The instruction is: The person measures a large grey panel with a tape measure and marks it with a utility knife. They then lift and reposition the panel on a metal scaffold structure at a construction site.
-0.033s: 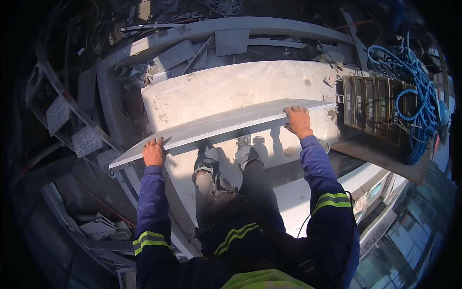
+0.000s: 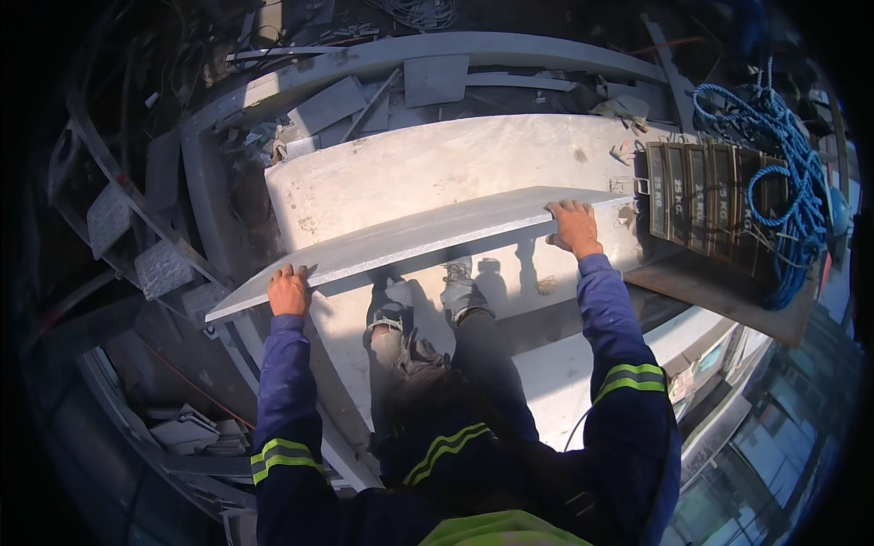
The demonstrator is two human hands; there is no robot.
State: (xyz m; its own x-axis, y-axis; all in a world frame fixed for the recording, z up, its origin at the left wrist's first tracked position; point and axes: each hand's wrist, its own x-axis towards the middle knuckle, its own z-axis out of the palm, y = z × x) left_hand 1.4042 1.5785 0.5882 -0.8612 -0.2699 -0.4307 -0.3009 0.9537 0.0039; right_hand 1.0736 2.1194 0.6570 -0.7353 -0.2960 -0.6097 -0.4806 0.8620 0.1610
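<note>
A long grey board (image 2: 401,238) with a pale, rough edge stands tilted in front of my legs, its upper edge toward me. My left hand (image 2: 289,290) grips that edge near the board's left end, fingers over the top. Farther right, my right hand (image 2: 574,228) holds the same edge, its fingers curled over the board. The undersides of both grips are hidden. Beneath the board lies a broad pale platform (image 2: 437,150), on which my feet stand in shoes (image 2: 462,293). Shadows of the board and my arms fall on it.
Dark rectangular weights (image 2: 696,196) stand in a row at the right, beside a coiled blue rope (image 2: 787,182). Board offcuts (image 2: 437,80) lie beyond the platform. Metal framing (image 2: 137,196) runs along the left, with stacked scraps (image 2: 196,428) below it.
My right hand has slid a little to the right along the board's edge. The board and my left hand have barely moved.
</note>
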